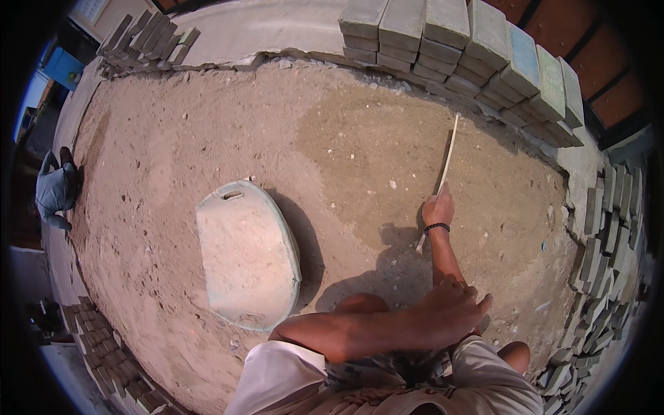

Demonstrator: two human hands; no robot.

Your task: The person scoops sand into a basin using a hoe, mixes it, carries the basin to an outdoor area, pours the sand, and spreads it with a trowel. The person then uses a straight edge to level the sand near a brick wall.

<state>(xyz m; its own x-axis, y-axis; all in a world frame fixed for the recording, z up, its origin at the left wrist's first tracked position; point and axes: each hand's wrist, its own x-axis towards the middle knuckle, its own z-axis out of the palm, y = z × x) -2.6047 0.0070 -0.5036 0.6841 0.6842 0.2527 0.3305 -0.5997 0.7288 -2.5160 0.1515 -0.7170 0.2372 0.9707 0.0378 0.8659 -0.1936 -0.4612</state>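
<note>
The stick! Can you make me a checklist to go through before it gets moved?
1. Stick held in the right hand: ok, fingers wrapped around it.
2. Left hand out of the right forearm's way: not ok, it crosses over that arm in this view.
3. Pale tub apart from the stick: ok, it sits off to the left.
4. Other person well away: ok, over at the far left.
5. Ground flat under the stick: cannot tell from above.

Thin pale strip (452, 145), gently bowed, in the right hand (438, 207) over brown soil (377, 155).
</note>
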